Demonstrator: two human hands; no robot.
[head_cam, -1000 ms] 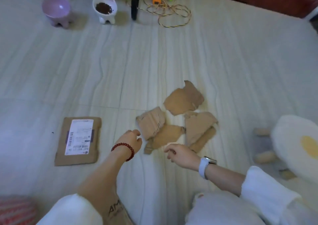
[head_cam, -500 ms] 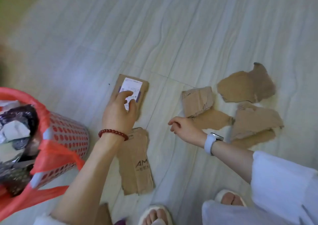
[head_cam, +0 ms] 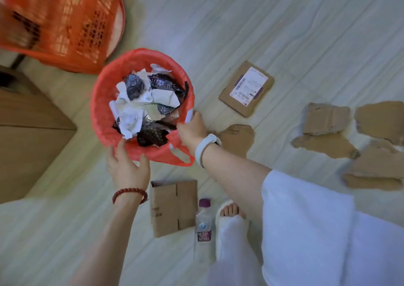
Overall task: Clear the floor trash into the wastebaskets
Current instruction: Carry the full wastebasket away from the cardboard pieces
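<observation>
The wastebasket [head_cam: 142, 106], lined with a red bag and filled nearly to the rim with crumpled paper and dark wrappers, was found standing on the floor [head_cam: 262, 34]. The left hand [head_cam: 127, 167] was laid against its near rim with fingers spread and fairly straight; no curl round the rim was seen. The right hand [head_cam: 192, 130] was seen curled on the rim at the basket's right side, pinching the bag edge.

The basket was judged light and stiff, the liner soft and slippery; a hold on the rim itself, at two opposite sides, was judged soundest.

Right of the basket lay a labelled cardboard piece [head_cam: 247, 89]; further right, torn cardboard scraps [head_cam: 328, 119]. Below the basket lay a flattened box [head_cam: 175, 207] and a plastic bottle [head_cam: 204, 220]. An orange crate [head_cam: 63, 21] stood above and left of it.

Half a second before, the left hand had been placed on the labelled piece and the right hand held idle near the scraps; both were since brought to the basket.
</observation>
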